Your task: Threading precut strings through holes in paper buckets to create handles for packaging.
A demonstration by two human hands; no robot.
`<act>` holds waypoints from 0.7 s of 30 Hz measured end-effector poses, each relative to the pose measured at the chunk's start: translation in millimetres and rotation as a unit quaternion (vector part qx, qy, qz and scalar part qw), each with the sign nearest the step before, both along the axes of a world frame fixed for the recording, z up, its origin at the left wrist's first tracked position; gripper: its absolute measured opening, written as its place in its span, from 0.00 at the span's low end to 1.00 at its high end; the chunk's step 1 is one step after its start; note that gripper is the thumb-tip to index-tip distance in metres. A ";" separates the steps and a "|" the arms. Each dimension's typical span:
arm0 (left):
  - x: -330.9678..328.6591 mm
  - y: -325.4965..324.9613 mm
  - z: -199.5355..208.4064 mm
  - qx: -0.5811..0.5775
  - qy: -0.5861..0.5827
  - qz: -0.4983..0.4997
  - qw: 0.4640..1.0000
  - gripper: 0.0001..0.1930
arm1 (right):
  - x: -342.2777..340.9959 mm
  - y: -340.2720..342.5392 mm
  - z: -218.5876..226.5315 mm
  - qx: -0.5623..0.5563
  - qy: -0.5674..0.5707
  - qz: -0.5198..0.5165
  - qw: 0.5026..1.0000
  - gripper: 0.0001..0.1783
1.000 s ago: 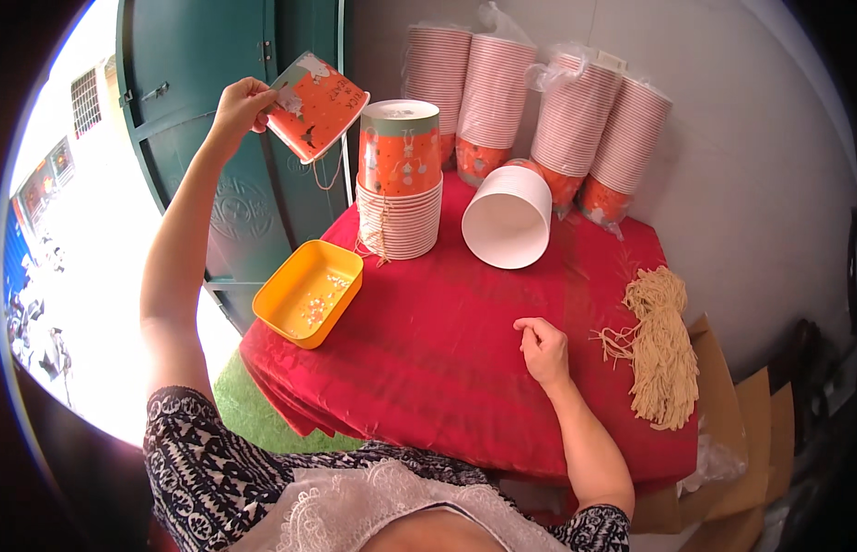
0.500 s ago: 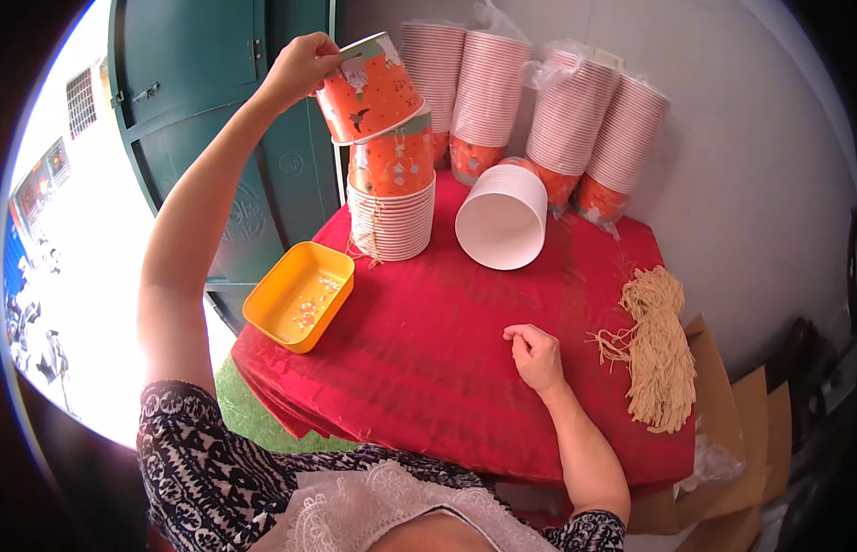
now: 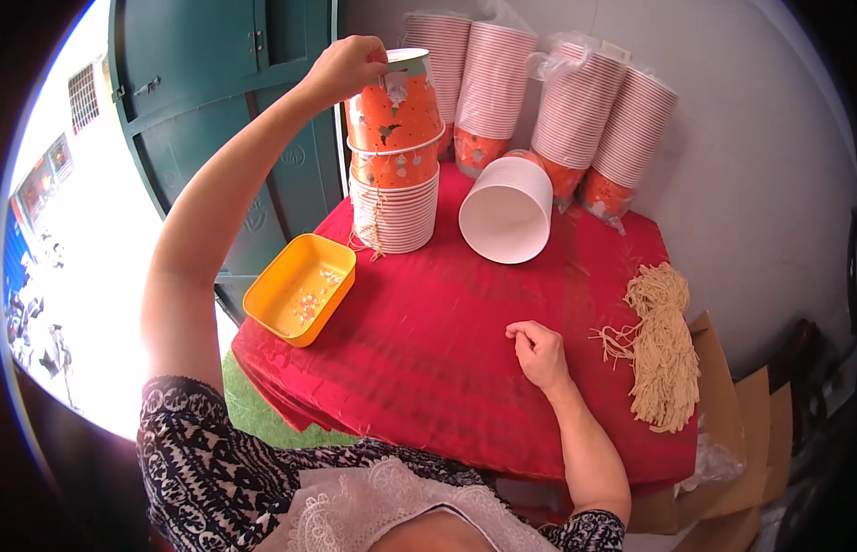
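Note:
My left hand pinches the top edge of an orange printed paper bucket, which is upside down. That bucket fits over the top of a stack of upturned paper buckets with white rims. Tan strings hang down the stack's front. My right hand rests on the red cloth with its fingers curled in; whether anything is inside them is hidden. Between and beyond my hands, another paper bucket lies on its side, its white inside facing me.
A yellow plastic tray with small pale bits stands left on the red-covered table. A bundle of tan strings lies at the right edge. Several bagged bucket stacks lean against the wall. Cardboard boxes stand lower right.
My left hand has moved right and slightly down with the bucket. The bucket was tilted over the stack and now sits straighter and lower on it. My right hand has stayed about where it was.

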State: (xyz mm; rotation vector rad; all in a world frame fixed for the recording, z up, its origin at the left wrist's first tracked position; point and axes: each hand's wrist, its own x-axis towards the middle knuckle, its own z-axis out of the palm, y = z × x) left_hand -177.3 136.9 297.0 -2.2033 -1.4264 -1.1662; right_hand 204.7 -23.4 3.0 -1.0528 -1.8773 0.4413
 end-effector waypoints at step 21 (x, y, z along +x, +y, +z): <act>13.8 0.9 -18.3 -0.036 0.032 0.042 0.998 0.10 | 2.4 3.4 -3.8 -0.022 -0.001 -0.003 1.000 0.09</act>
